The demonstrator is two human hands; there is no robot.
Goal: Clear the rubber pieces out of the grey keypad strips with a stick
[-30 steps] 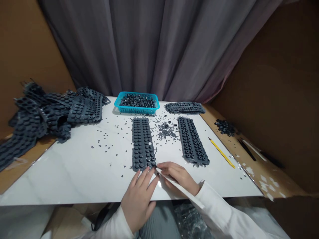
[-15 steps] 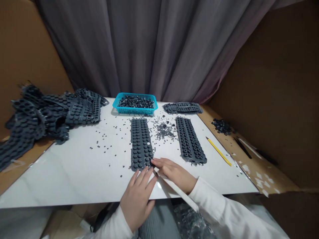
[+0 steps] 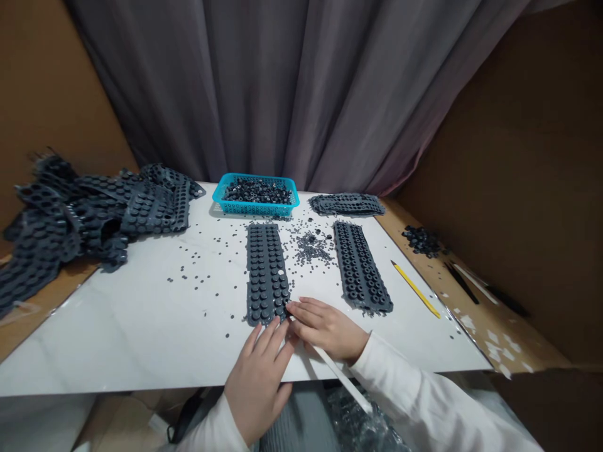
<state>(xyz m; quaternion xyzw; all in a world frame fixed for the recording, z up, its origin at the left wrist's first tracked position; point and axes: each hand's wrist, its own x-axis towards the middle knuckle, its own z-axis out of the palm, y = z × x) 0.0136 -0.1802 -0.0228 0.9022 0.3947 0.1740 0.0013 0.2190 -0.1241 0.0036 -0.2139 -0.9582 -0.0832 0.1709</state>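
Note:
A dark grey rubber sheet (image 3: 266, 270) studded with rows of round caps lies lengthwise in front of me; a white spot shows at one cap position. My left hand (image 3: 260, 367) lies with outstretched fingers, their tips pressing on the sheet's near edge. At the near right corner, my right hand (image 3: 325, 326) is closed round a thin white stick (image 3: 346, 383), which slants down toward me past the table edge. The stick's working end is hidden under the fingers, whose tips touch the sheet.
A blue basket (image 3: 255, 207) of small black parts stands at the back. Another studded sheet (image 3: 362, 270) and a yellow pencil (image 3: 415, 289) lie to the right. Small dark discs (image 3: 311, 248) are scattered between the sheets. Rubber sheets (image 3: 94, 213) are heaped at left.
My right hand has turned slightly, and the white stick now slants more steeply below it. My left hand keeps nearly the same place on the sheet.

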